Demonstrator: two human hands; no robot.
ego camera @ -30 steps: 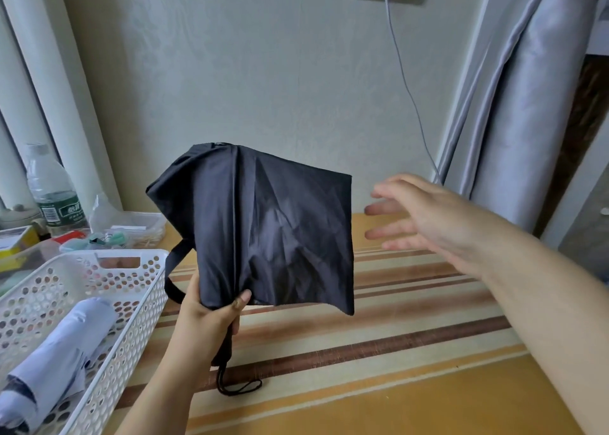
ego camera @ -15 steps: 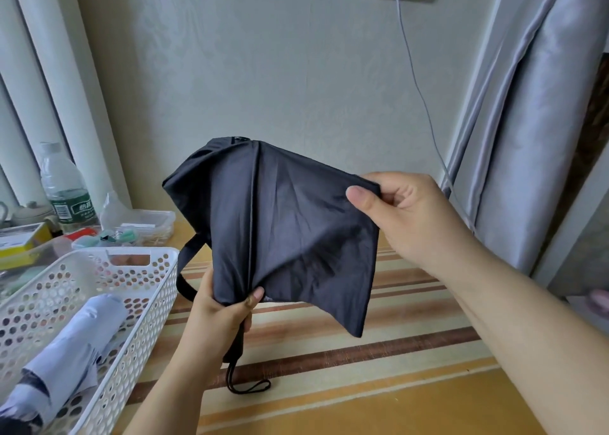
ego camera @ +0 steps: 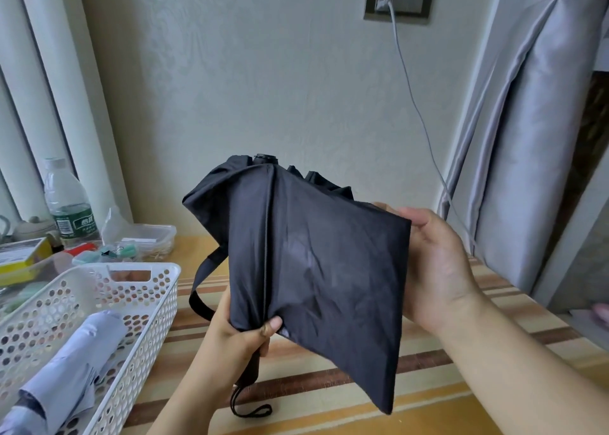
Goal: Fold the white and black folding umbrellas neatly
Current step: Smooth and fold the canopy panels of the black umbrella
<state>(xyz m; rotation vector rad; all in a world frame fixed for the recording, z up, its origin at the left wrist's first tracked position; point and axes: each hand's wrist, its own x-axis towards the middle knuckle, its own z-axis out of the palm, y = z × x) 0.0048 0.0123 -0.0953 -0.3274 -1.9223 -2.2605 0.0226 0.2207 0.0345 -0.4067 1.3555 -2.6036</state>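
The left hand (ego camera: 245, 334) grips the black umbrella (ego camera: 306, 269) near its handle, above the tabletop's (ego camera: 329, 398) middle; the right hand (ego camera: 438, 266) holds one panel's edge. The cloth looks light, soft and slippery, best pinched at the edges.

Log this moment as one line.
left hand: grips black fabric folding umbrella near handle | right hand: holds canopy edge | white folded umbrella: in white perforated plastic basket

Home room, curtains (ego camera: 527, 138), wall socket (ego camera: 398, 1)
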